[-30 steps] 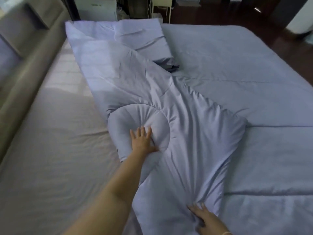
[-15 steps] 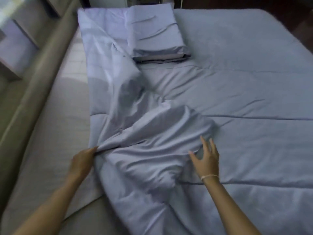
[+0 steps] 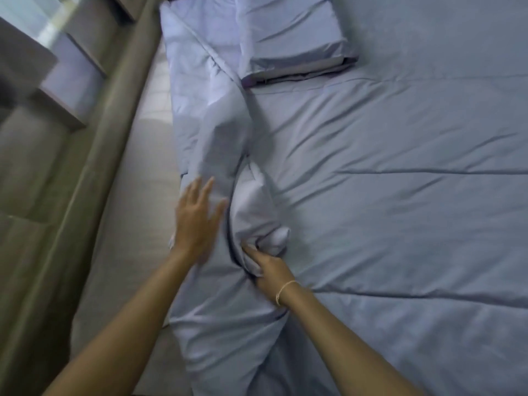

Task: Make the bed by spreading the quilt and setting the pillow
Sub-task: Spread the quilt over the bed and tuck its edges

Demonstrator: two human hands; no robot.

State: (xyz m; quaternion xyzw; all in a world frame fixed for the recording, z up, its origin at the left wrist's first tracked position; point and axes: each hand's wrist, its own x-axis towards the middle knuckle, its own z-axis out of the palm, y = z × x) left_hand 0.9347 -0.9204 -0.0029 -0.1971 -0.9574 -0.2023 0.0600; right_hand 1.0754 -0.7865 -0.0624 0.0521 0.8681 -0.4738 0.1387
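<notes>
From the head camera, a pale blue quilt point(image 3: 400, 195) covers most of the bed, lying fairly flat over the right and far parts with long stitched seams and shallow creases running across it. Its left edge is rumpled into a raised ridge that runs from the far end of the bed down toward the viewer, and near the middle of that ridge the fabric bunches into a rounded lump. The right hand point(image 3: 268, 265) grips this bunched fold, its fingers curled into the cloth just below the lump; a thin light bracelet point(image 3: 285, 290) circles the wrist. The left hand point(image 3: 197, 221) is blurred, with fingers straight and spread, palm down on or just over the left side of the ridge; whether it actually presses the fabric cannot be told. Both forearms reach in from the lower edge of the view. At the far end, a pillow point(image 3: 294, 35) in a matching pale blue case lies flat on top of the quilt, just right of the ridge, its near edge showing a darker seam. Left of the quilt's edge, a strip of grey-beige bedsheet point(image 3: 123, 224) is uncovered. Beyond it runs a padded tan bed frame point(image 3: 94, 155), and further left stands a blurred piece of furniture with shelves point(image 3: 65, 90).
</notes>
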